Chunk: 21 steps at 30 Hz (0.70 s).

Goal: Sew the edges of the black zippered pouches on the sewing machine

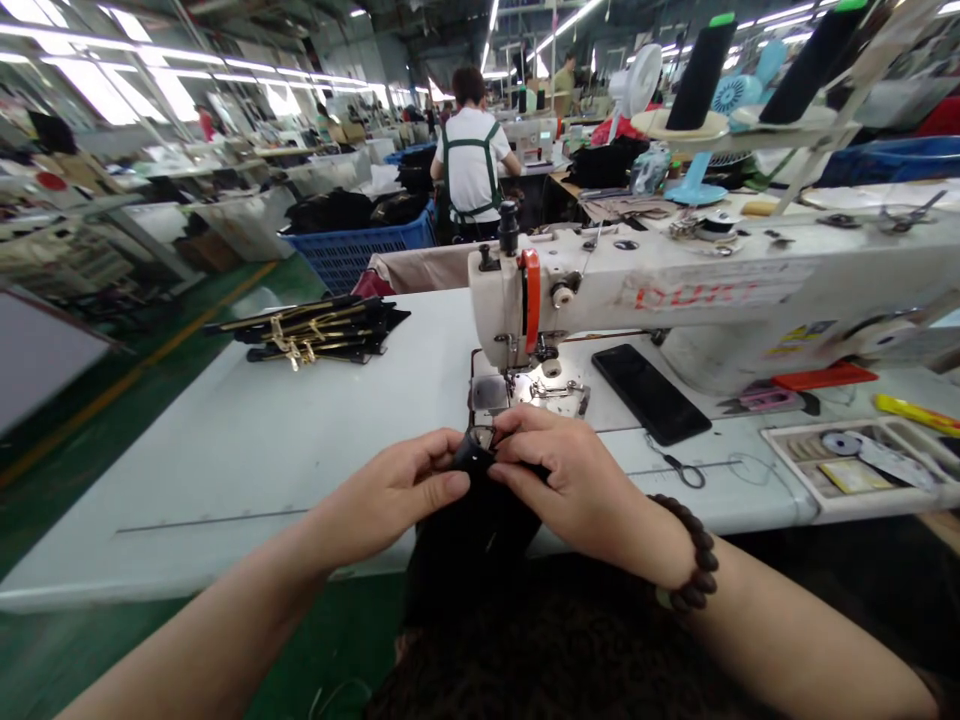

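Both my hands pinch a piece of black fabric [480,520] at the front edge of the white sewing table [285,440]. My left hand [394,490] grips its left side with closed fingers. My right hand [577,475], with a dark bead bracelet on the wrist, pinches the top right of the fabric. The fabric's top sits just in front of the presser foot [487,400] of the white sewing machine [675,290]. The rest of the fabric hangs down over the table edge into my lap.
A black phone [649,392] lies right of the needle plate, small snips [679,465] beside it. A stack of black straps with gold buckles [315,330] lies at the left. A tray of small parts [855,465] sits at the right. A person in a green apron [471,150] works beyond.
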Motion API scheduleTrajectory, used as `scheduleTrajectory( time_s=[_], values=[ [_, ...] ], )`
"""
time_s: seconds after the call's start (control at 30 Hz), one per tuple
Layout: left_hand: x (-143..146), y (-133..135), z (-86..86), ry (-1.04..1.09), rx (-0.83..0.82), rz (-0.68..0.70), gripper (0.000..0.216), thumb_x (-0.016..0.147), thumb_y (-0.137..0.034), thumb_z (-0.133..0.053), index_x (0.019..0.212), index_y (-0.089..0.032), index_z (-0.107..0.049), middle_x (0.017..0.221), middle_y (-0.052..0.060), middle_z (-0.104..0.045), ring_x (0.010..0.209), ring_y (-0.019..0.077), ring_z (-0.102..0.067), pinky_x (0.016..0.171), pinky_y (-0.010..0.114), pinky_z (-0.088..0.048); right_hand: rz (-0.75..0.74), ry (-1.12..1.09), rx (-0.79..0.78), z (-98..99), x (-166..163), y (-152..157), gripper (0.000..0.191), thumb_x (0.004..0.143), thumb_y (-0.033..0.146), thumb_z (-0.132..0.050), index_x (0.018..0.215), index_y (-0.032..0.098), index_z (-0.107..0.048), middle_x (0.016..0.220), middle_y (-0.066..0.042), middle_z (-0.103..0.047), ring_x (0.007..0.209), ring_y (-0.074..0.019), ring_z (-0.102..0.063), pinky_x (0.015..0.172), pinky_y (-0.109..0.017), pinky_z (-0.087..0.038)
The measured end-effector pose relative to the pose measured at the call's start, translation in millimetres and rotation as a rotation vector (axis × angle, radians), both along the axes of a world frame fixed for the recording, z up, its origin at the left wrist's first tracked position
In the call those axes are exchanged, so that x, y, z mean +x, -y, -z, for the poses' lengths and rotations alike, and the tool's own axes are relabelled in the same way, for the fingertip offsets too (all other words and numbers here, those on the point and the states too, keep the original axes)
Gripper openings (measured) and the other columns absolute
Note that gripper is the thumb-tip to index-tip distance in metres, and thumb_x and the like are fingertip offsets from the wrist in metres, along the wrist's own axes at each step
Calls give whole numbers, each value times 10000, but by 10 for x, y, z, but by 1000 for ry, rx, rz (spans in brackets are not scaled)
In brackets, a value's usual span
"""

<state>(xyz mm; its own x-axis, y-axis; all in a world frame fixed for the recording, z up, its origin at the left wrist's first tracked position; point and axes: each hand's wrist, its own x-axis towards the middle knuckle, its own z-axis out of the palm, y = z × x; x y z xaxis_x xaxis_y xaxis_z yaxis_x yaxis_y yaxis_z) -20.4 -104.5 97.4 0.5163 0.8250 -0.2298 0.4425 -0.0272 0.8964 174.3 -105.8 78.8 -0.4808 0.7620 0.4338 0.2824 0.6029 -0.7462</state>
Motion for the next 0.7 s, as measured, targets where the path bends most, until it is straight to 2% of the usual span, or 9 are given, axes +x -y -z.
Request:
scheduleTrajectory(
  time_s=[0.1,0.27,0.4,0.53,0.7],
  values=[
    [-39,-39,34,67,-61,46,256,811,-338,-517,979,-151,-566,863,22,-612,809,173,-549,764,282,-420,-3,-11,25,-18,18,-23,152,778,97,-545,639,147,-581,866,-38,-578,775,-116,-550,689,-227,-433],
    [26,-20,128,252,-94,-136,265,794,-315,-561,1002,-151,-565,891,33,-639,859,170,-563,765,248,-416,56,5,-45,-58,14,-53,163,748,92,-577,594,144,-567,761,-19,-603,698,-105,-558,652,-212,-417],
    [82,1,121,152,-57,-160,299,742,-330,-604,971,-140,-568,826,23,-636,796,165,-567,704,233,-419,99,36,-78,-11,-15,-58,196,734,87,-566,554,149,-521,697,-7,-600,638,-100,-543,603,-208,-397],
    [108,5,110,-32,46,-244,285,766,-388,-522,865,-128,-584,685,4,-584,645,145,-520,584,229,-389,119,42,-102,42,-41,-54,186,737,107,-565,566,153,-508,702,-6,-603,647,-104,-538,621,-213,-393],
    [115,2,149,-37,37,-276,297,769,-418,-478,815,-140,-572,630,-12,-531,639,156,-520,572,238,-401,146,26,-144,65,-67,-77,168,720,114,-588,588,156,-493,702,-2,-592,650,-107,-522,625,-221,-383]
  ],
)
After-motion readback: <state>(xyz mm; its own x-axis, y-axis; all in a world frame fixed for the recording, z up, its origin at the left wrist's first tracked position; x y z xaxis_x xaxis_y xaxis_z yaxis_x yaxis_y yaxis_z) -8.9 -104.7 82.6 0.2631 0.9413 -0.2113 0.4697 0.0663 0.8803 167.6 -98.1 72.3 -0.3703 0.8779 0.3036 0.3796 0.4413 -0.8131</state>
